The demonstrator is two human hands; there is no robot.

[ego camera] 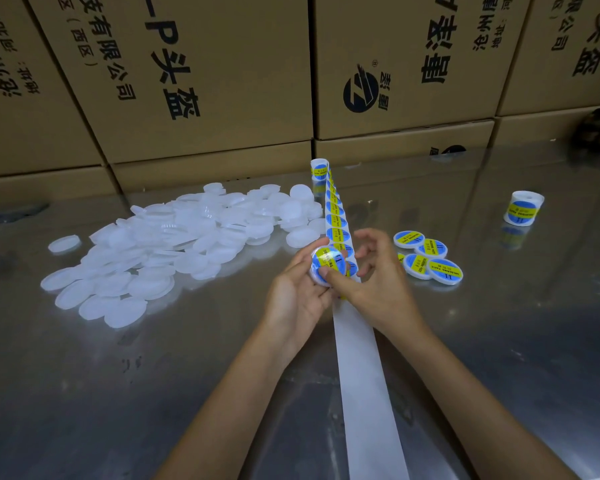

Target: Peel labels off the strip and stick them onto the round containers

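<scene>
Labels (336,220), round and blue with a yellow band, run along a white backing strip (364,375) that lies on the steel desk (153,393) and passes under both hands, its peeled bare part reaching toward the person. The left hand (297,292) grasps one round white container (326,266) by its rim, fingers curled round it, tilted toward the camera with a label already on its face. The right hand (378,278) presses its thumb onto the lower edge of that label, while its other fingers hang loosely curved above the strip. Just right of the right hand sit four labelled containers (426,259), touching and partly overlapping. Left of the left hand spreads a heap of plain white containers (174,244). Beyond the hands, at the strip's far end, stands the label roll (319,169); a second roll (523,208) stands well off to the right. Cardboard boxes (205,81) with printed Chinese characters wall the far side of the desk.
</scene>
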